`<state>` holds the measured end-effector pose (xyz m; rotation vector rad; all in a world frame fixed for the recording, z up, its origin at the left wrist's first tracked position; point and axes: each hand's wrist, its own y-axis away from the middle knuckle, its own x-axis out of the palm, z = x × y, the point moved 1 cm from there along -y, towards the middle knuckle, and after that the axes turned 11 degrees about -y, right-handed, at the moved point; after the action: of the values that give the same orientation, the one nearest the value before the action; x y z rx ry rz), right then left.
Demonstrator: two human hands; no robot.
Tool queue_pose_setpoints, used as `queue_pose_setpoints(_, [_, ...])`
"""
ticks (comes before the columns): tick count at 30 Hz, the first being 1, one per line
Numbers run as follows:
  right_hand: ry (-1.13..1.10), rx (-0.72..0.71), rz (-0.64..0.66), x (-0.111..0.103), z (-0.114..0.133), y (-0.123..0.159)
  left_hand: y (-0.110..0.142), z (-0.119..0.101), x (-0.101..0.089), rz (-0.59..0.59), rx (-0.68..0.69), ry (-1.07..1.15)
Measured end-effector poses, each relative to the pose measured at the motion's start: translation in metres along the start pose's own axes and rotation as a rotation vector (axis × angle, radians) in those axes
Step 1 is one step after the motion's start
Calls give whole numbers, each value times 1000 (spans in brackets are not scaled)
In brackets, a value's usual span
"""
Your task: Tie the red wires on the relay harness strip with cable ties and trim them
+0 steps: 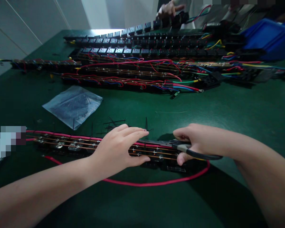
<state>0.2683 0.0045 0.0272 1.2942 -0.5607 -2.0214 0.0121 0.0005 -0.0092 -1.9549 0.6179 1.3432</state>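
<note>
Head view: two bare hands work at one long, dark strip with copper-coloured lines and bright metal joints, which lies on the near part of the green tabletop, slanting slightly down to the right. At least two lines run along its upper face, dotted with silvery joints; square black parts show along its near edge. One thick red cable curves on the table in front of the strip, and a red lead runs along its far side. At least three thin black ties stand up from it, and a small heap of loose black ties lies just behind; they overlap too much to count.

Left hand straddles the strip, thumb on the near side and fingers on the far side, parted; whether it presses cannot be told. Right hand grasps one hand tool with grey-and-black handles at the strip's right end.

Beyond lie one clear plastic bag of dark thin pieces, several long wired strips whose exact number is unclear, and one blue plastic bin. One hand of another person is above the farthest row, its grip unclear.
</note>
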Motion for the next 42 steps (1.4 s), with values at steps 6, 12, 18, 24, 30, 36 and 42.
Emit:
queue_pose_setpoints(6, [-34, -25, 11, 0, -5, -4, -1, 0, 0, 26, -8, -15])
queue_pose_setpoints(12, [-55, -19, 34, 0, -7, -4, -2, -1, -2, 59, 12, -80])
queue_pose_setpoints(18, [-53, -16, 50, 0, -6, -4, -3, -3, -5, 87, -26, -128])
queue_pose_setpoints(24, [-66, -22, 64, 0, -8, -4, -3, -4, -6, 94, -35, -126])
queue_pose_setpoints(30, [-58, -21, 61, 1, -7, -3, 0, -6, -5, 25, -70, -184])
queue_pose_setpoints(36, [-58, -43, 64, -1, -5, -1, 7, -15, -25, 82, -73, -414])
queue_pose_setpoints(42, [-52, -46, 73, -1, -7, -1, 19, -24, -48, 166, 140, -599])
